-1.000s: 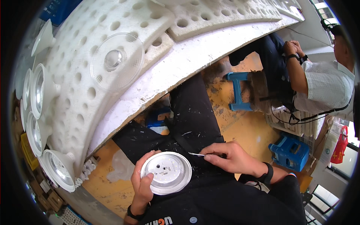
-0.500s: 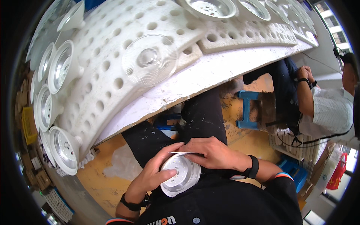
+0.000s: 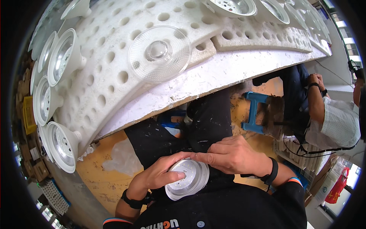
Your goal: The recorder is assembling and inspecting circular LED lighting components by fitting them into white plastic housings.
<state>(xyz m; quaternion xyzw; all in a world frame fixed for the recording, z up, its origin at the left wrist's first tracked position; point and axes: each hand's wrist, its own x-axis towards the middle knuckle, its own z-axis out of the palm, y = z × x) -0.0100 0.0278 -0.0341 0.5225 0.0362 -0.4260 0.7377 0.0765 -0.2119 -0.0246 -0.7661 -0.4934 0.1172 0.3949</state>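
Note:
A white lamp housing [image 3: 196, 183] with a silvery bowl inside rests close to my body above my lap, its open side up. My left hand [image 3: 162, 173] grips it, thumb inside the bowl on the inner plate and fingers round the far outside. At the far rim, my right hand [image 3: 234, 154] has its index finger laid along the edge, meeting the left fingertips. The other right fingers are curled in, and what they may hold is hidden. Beyond, on the foam board, lies a clear round lens [image 3: 141, 57], apart from both hands.
A white foam board [image 3: 131, 86] full of holes covers much of the white table [image 3: 187, 82]. Lamp housings [image 3: 63, 147] stand along its left side and others [image 3: 236, 5] at the back. To the right are a blue stool [image 3: 251, 112] and a seated person [image 3: 335, 122].
The thin flat piece seen between my hands at the rim no longer shows. My right hand has shifted slightly right, its index finger now straightened along the rim. My left hand keeps its hold.

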